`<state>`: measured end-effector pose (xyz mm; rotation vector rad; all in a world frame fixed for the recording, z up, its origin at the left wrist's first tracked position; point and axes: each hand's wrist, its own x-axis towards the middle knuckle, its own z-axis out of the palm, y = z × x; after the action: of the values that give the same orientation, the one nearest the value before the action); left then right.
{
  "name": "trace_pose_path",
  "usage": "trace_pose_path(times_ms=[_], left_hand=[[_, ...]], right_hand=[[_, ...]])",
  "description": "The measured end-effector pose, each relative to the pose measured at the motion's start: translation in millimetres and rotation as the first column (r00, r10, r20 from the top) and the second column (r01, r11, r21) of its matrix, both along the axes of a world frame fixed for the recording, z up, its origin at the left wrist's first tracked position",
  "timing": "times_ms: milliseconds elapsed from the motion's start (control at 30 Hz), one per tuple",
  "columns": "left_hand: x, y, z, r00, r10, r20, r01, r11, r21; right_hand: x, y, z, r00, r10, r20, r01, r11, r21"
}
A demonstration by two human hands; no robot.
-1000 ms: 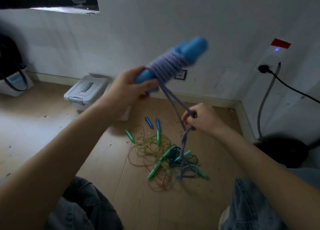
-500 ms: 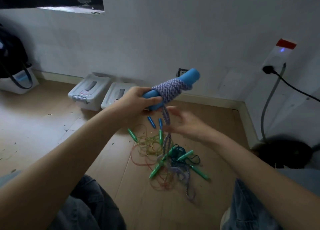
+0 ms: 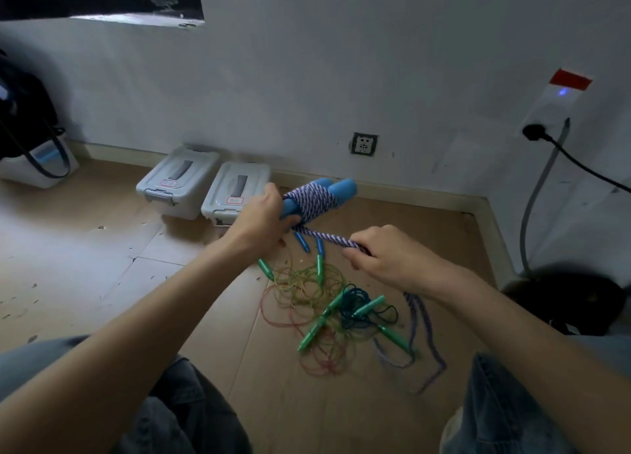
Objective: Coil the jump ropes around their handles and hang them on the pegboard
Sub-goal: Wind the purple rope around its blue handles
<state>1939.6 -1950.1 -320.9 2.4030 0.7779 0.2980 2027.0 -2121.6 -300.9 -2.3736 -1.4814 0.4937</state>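
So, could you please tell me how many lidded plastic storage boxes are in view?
2: the left storage box and the right storage box sit side by side against the wall. Others may lie outside the view.

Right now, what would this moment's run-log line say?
step: coiling | left hand: holds blue handles | right hand: grips purple rope | loose rope tail on floor | other ropes: uncoiled | pegboard: unseen

Left hand grips rope-wrapped blue handles; right hand apparently pinches the purple rope above tangled ropes.
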Motion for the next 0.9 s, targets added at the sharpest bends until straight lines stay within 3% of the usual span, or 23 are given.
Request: trace_pose_path(times_ms=[133,267,433,567,633,733,900], left_hand=[[-7.0,-14.9,0.0,0.941,-0.211,-0.265,0.215,0.977,-0.013],[-12.9,-47.3,0.4,0.755,-0.503,-0.421,0.491,0.859,-0.145],[-15.4,-51.9,16.4,0.655,-0.602,-0.456,0.647,0.759,-0.074],[-20.4,-48.5,21.1,0.616,-0.711,-0.340,0.731,0.676,-0.091],[-20.2,-47.1,17.7,0.656,-0.713,-0.249,0.740,0.672,0.026],[-18.7,-43.8,8.7,0.700,-0.683,-0.209,0.709,0.630,0.318],[-17.5,-40.1,-2.1,0.639,-0.746,-0.187,0.691,0.451,0.564]], right_hand=[[9.6,-3.3,9.8,0.993,0.086,0.078,-0.095,0.989,0.111],[21.1,-2.5,16.8,0.995,0.094,0.019,-0.096,0.973,0.209],[34.6,-5.9,18.2,0.972,0.094,-0.216,-0.030,0.959,0.282],[48.6,-9.5,15.2,0.918,0.018,-0.396,0.097,0.958,0.270],[55.4,-13.1,14.8,0.892,0.003,-0.452,0.134,0.954,0.269],[62.5,-20.4,14.7,0.858,0.014,-0.514,0.146,0.952,0.269],[65.1,-22.9,13.1,0.838,0.023,-0.545,0.200,0.916,0.347]])
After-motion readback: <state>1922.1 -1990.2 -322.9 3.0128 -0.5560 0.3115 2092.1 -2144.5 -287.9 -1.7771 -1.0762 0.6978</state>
